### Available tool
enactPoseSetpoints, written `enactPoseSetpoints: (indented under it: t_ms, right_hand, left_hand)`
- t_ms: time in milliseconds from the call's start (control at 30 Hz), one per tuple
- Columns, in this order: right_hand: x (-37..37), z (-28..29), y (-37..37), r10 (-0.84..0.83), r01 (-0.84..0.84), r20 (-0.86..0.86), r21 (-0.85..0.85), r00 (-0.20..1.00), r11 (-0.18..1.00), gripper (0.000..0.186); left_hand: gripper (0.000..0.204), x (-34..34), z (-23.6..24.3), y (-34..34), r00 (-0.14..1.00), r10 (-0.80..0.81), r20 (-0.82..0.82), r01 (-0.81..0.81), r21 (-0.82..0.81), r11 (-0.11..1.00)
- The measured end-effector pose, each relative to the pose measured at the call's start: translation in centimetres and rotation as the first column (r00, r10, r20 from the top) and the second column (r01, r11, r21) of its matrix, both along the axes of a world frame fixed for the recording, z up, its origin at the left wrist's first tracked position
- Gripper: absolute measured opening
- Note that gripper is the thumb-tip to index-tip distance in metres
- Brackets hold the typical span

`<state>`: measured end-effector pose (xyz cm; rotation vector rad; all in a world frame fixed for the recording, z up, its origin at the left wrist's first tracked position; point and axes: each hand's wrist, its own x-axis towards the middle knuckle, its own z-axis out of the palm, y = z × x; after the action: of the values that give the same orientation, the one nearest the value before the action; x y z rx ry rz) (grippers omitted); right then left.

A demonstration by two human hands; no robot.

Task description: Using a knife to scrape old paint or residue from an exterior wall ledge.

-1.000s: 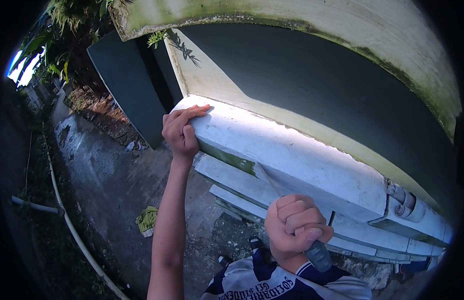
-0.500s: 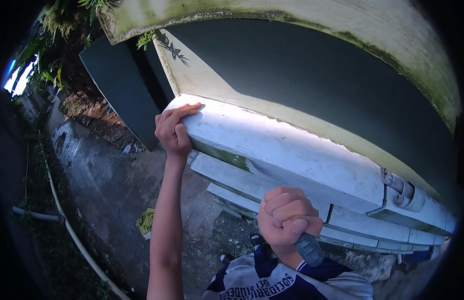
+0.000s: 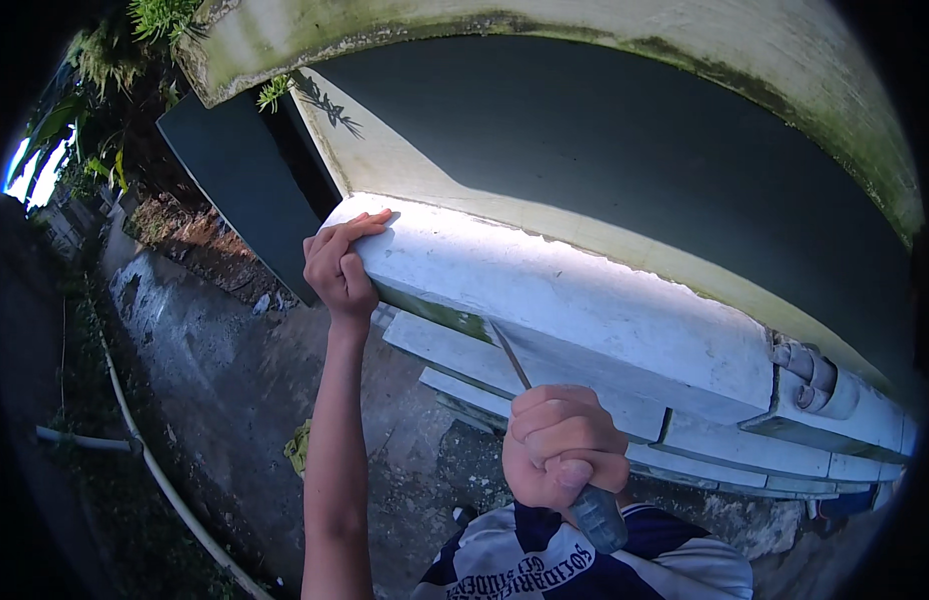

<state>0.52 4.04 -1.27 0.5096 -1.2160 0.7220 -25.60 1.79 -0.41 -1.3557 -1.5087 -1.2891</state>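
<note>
A white-painted ledge (image 3: 555,290) runs along the wall from the middle left toward the right. My left hand (image 3: 341,268) rests on its left end, fingers lying over the sunlit top and thumb bent at the side. Below the ledge, my right hand (image 3: 565,445) is closed in a fist round a screwdriver (image 3: 599,520). Its dark grey handle sticks out under the fist, and the thin metal shaft rises above it. The tip meets the ledge's lower front face beside a mossy green patch (image 3: 440,312); whether it digs in I cannot tell.
White steps or slabs (image 3: 465,355) lie below the ledge. Grey pipe pieces (image 3: 807,372) sit at its right. A dark panel (image 3: 230,185) stands at left, and a mossy concrete overhang (image 3: 545,22) curves above. A yellow-green cloth (image 3: 299,447) and a long pale pipe (image 3: 150,455) lie on the ground.
My right hand has moved slightly left and down and tilted, so the screwdriver's shaft now shows against the ledge. My left hand stays on the ledge's end. The view has shifted slightly.
</note>
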Motion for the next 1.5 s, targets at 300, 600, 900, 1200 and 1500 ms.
enactPoseSetpoints:
  t_ms: [300,600,900,1200,1500]
  right_hand:
    - [-1.9,1.1,-0.1,-0.056,0.032,-0.145,-0.163,0.988,0.986,0.023]
    - [-1.5,1.5,0.4,-0.036,0.047,0.064,-0.181,0.997,0.982,0.022]
    - [-1.1,1.5,-1.3,-0.095,0.079,-0.087,-0.171,0.992,0.982,0.031]
    - [-0.9,-0.1,-0.2,0.004,0.012,0.075,-0.212,0.997,0.977,0.026]
    - [0.2,-2.2,-0.3,-0.007,0.013,0.039,-0.165,0.999,0.986,0.014]
  left_hand:
    - [0.039,0.1,0.2,0.1,1.000,0.009,-0.011,-0.009,0.001,1.000]
    - [0.040,0.8,0.6,1.0,1.000,-0.013,0.005,0.013,0.006,1.000]
    - [0.040,0.2,0.3,0.4,1.000,0.001,0.006,0.000,-0.003,1.000]
    - [0.039,0.4,0.0,-0.4,0.999,0.017,0.034,-0.015,-0.070,0.997]
    - [0.040,0.2,0.1,-0.3,1.000,0.018,0.022,-0.017,-0.044,0.999]
